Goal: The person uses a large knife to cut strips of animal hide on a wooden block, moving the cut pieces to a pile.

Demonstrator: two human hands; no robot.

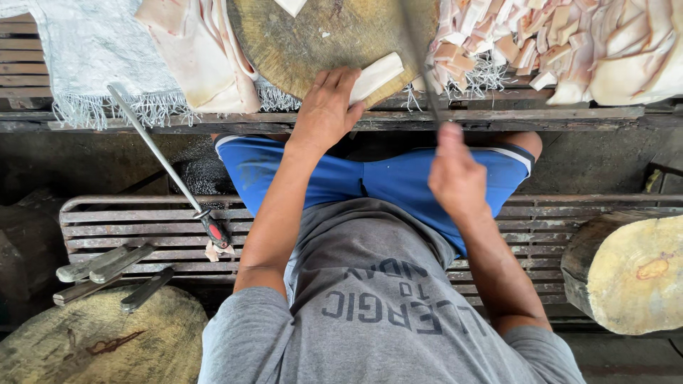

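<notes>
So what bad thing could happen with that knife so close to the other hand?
The left hand presses a pale strip of pork fat near the edge of the round chopping block. The right hand swings a blurred knife close by, so it might nick the fingers. The greasy strip could also slide off the block.

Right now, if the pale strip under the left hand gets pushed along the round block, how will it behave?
The pale strip looks like fatty meat: probably slippery and somewhat floppy. It overhangs the round block edge, so a push could drop it. The left hand pins it.
</notes>
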